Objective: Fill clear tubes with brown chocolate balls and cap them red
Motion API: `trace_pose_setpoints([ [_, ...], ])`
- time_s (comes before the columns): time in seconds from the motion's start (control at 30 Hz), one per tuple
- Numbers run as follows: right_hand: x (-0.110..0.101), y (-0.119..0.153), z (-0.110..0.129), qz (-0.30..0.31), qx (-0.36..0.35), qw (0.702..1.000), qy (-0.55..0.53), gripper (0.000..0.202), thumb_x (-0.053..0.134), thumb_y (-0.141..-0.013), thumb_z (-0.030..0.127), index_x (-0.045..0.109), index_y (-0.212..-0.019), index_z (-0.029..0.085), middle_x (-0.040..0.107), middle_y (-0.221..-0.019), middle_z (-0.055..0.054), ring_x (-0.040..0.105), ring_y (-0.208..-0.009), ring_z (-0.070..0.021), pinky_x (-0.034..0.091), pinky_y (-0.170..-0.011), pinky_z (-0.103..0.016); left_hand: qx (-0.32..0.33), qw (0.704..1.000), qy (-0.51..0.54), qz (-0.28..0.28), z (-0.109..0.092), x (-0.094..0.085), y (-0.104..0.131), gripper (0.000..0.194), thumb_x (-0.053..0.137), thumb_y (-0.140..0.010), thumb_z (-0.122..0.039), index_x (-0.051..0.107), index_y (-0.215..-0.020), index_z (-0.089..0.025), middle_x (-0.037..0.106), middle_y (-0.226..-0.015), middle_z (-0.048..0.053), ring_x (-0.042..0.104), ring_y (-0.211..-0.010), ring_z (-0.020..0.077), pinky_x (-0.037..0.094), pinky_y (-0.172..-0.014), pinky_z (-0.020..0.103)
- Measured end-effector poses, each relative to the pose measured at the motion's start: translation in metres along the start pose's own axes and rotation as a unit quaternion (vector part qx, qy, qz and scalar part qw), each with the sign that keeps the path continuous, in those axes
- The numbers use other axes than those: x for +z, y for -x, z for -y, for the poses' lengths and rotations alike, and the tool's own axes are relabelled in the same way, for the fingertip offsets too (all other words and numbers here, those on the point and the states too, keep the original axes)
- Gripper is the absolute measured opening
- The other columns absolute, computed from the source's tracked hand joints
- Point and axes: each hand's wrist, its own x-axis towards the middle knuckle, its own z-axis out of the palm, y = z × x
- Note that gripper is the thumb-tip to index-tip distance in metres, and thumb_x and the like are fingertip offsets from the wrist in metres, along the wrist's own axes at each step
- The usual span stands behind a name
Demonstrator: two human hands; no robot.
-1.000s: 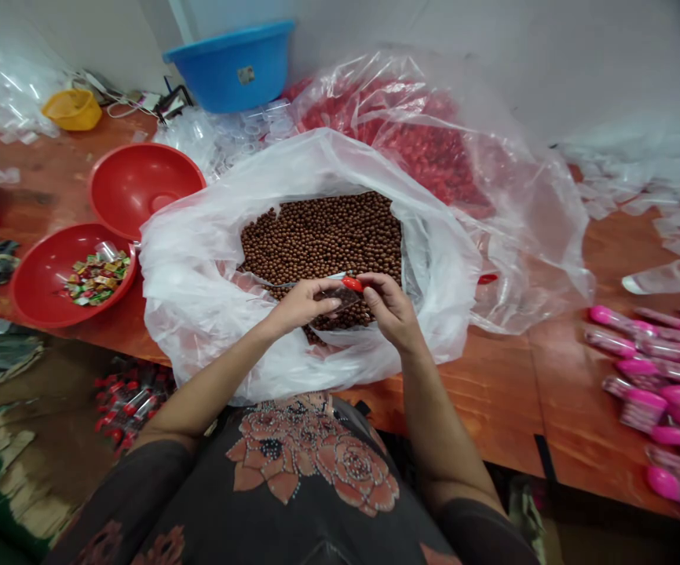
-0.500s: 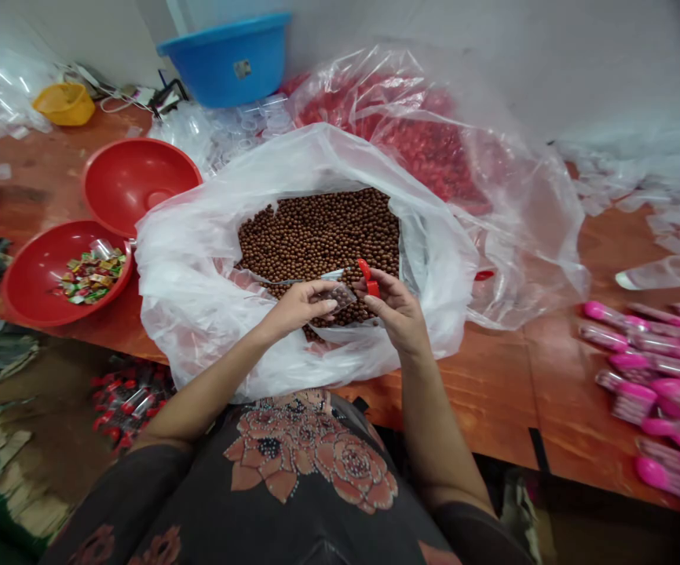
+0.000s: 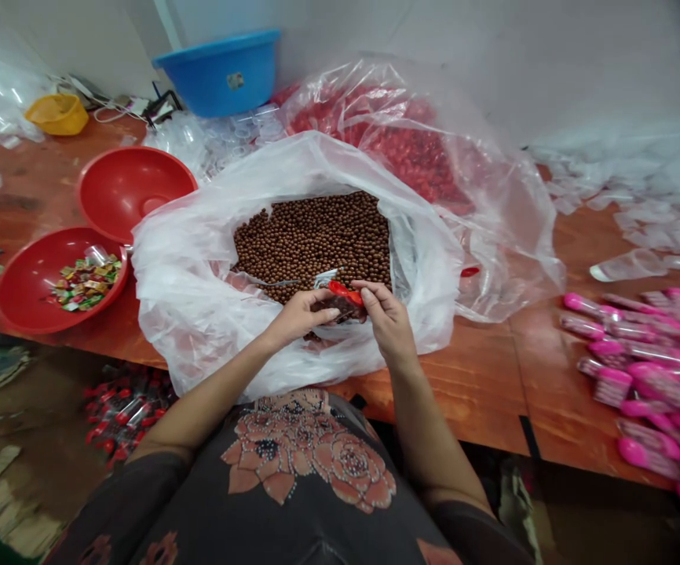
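Note:
My left hand is closed on a small clear plastic container, now mostly hidden behind fingers and a red piece. Pinched in my right hand is a red plastic cap, which meets the top of the container between both hands. Whether the cap is seated on it I cannot tell. Both hands are over a large white plastic bag, whose open mouth shows a heap of small round brown balls. A whitish strip lies on the balls just beyond my fingers.
Left stand two red bowls, one behind another with wrapped sweets. Behind are a blue basin and a clear bag of red pieces. Pink-capped tubes lie right. Red-capped containers sit below the table's left edge.
My right hand has brought the red cap leftward onto the container in my left hand; the two were apart before. The cap has turned from upright to lying nearly flat.

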Motion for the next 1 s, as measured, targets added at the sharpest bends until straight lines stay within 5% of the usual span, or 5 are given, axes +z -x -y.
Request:
trace_pose_setpoints([
  [0.3, 0.013, 0.015, -0.016, -0.119, -0.112, 0.977, 0.139, 0.029, 0.049, -0.096, 0.041, 0.070, -0.108, 0.025, 0.071, -0.107, -0.004, 0.067, -0.098, -0.0198, 0.054, -0.090, -0.038, 0.009, 1.000, 0.002, -0.024, 0.001, 0.018, 0.006, 0.046, 0.075, -0.069, -0.026, 0.071, -0.113, -0.012, 0.071, -0.109, 0.009, 0.066, -0.086, 0.0178, 0.056, -0.073, 0.028],
  [0.4, 0.010, 0.015, -0.018, -0.068, -0.193, 0.955, 0.216, 0.034, 0.052, -0.094, 0.042, 0.063, -0.122, 0.026, 0.068, -0.115, -0.007, 0.065, -0.105, -0.0222, 0.052, -0.094, -0.041, 0.023, 0.999, 0.004, -0.044, -0.002, 0.018, 0.009, 0.044, 0.076, -0.068, -0.026, 0.073, -0.110, -0.013, 0.072, -0.104, 0.008, 0.066, -0.085, 0.0177, 0.055, -0.074, 0.029],
  [0.57, 0.004, 0.010, -0.019, 0.027, -0.296, 0.904, 0.309, 0.080, 0.072, -0.077, 0.050, 0.037, -0.141, 0.019, 0.057, -0.129, -0.017, 0.056, -0.117, -0.0308, 0.050, -0.094, -0.049, 0.012, 0.996, 0.054, -0.074, -0.005, 0.018, 0.015, 0.052, 0.079, -0.065, -0.025, 0.069, -0.114, -0.012, 0.073, -0.099, 0.007, 0.065, -0.080, 0.0165, 0.054, -0.073, 0.029],
  [0.9, 0.003, 0.012, -0.023, -0.001, -0.346, 0.870, 0.352, 0.061, 0.071, -0.076, 0.040, 0.045, -0.129, 0.022, 0.066, -0.108, -0.009, 0.064, -0.094, -0.0247, 0.047, -0.078, -0.038, 0.035, 0.993, 0.089, -0.066, 0.000, 0.021, 0.026, 0.079, 0.082, -0.063, -0.021, 0.047, -0.135, -0.018, 0.066, -0.086, 0.001, 0.064, -0.077, 0.0120, 0.051, -0.070, 0.022],
  [1.0, 0.008, 0.017, -0.023, 0.008, -0.331, 0.883, 0.331, 0.062, 0.072, -0.075, 0.040, 0.044, -0.129, 0.025, 0.063, -0.110, -0.008, 0.061, -0.098, -0.0251, 0.048, -0.082, -0.040, -0.010, 0.990, 0.130, -0.053, 0.000, 0.019, 0.027, 0.074, 0.078, -0.072, -0.042, 0.048, -0.135, -0.018, 0.068, -0.087, 0.003, 0.065, -0.074, 0.0138, 0.049, -0.063, 0.022],
])
